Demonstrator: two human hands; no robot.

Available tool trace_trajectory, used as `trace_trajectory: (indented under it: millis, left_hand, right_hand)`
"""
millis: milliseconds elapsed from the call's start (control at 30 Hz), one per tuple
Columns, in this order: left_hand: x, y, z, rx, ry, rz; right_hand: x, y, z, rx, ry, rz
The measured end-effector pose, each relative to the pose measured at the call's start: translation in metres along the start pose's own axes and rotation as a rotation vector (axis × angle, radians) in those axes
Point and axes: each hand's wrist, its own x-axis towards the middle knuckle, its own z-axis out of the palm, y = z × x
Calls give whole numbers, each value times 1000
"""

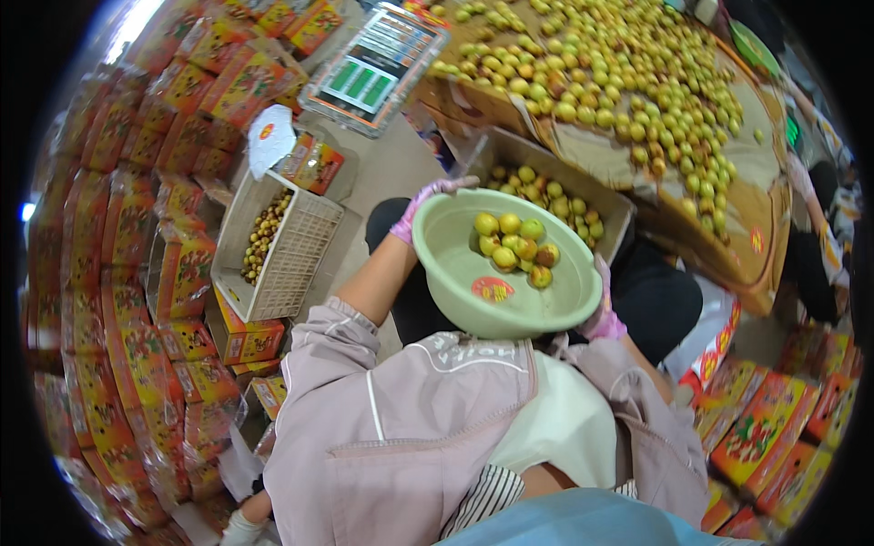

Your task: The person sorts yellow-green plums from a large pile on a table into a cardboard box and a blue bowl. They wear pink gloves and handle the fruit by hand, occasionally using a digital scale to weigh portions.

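My left hand [425,203], in a pink fingerless-looking covering, grips the upper left rim of a pale green plastic basin [450,273]. On the basin's right side, my right hand [605,307], in a similar pink covering, holds the rim. Several yellow-green jujube fruits [505,257] with brown patches lie in the basin, beside a red and yellow sticker [493,289] on its inner wall. The basin is over my lap. Just beyond it stands a grey box [618,208] holding more of the fruits, partly hidden by the basin.
A cardboard-covered surface [744,256] ahead bears a large heap of jujubes [655,102]. At left, a white plastic crate [300,249] holds small fruits, near stacked printed cartons [123,327]. More cartons [765,430] are at lower right. Another person's arm [809,198] shows at far right.
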Motion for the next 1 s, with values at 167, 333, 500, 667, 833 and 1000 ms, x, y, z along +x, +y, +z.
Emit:
trace_trajectory:
  millis: [167, 333, 500, 667, 833, 1000]
  left_hand:
    - [5, 27, 34, 19, -35, -4]
    - [13, 37, -22, -7, -35, -179]
    - [-5, 18, 8, 93, 19, -44]
    - [-14, 12, 11, -16, -22, 119]
    - [14, 23, -7, -102, -369, 215]
    - [47, 20, -18, 256, -96, 489]
  right_hand:
    - [-20, -13, 33, 60, -55, -30]
    - [-22, 18, 51, 162, 44, -24]
    - [-16, 27, 38, 67, 72, -112]
    - [-30, 1, 59, -188, -41, -103]
    - [-33, -24, 47, -218, -14, -81]
    - [-48, -54, 21, -196, 65, -389]
